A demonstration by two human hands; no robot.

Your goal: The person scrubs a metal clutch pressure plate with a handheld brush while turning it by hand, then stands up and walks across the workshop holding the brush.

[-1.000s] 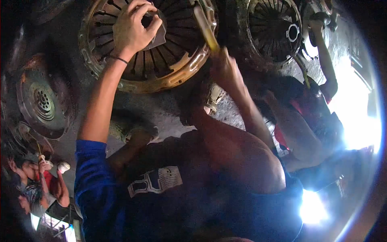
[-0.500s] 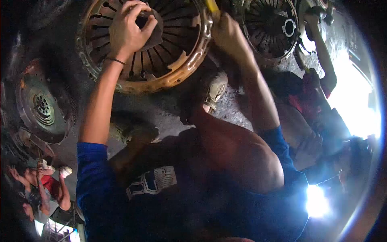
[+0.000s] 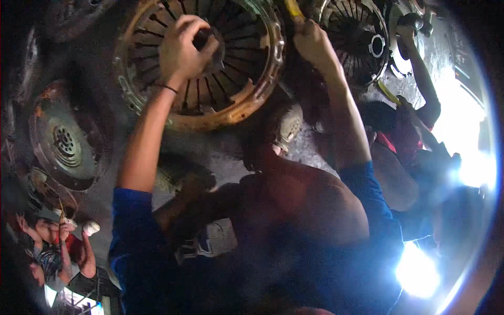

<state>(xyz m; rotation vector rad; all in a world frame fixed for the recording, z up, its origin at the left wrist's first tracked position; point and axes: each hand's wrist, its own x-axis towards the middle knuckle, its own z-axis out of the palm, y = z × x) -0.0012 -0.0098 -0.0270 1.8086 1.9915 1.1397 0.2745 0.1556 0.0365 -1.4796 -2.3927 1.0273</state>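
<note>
A large round clutch pressure plate (image 3: 223, 118) with radiating spring fingers lies on the ground ahead of me. Over its centre, my left hand (image 3: 184, 50) curls its thumb and fingers around a dark round piece (image 3: 201, 38), mostly hidden by the hand. To the right of the rim, my right hand (image 3: 315, 46) is closed around the yellow handle (image 3: 292, 7) of a tool. The tool's far end lies beyond the top of the view, so its kind does not show.
Another pressure plate (image 3: 352, 79) lies at upper right, where a co-worker's hand (image 3: 407, 31) reaches in. A rusty disc (image 3: 71, 152) lies at left. Another person (image 3: 63, 247) sits at lower left. A bright lamp (image 3: 417, 270) glares at lower right.
The whole view has shifted, with most things appearing farther right and slightly lower. My left hand stays over the plate's centre; my right hand keeps its hold on the yellow handle.
</note>
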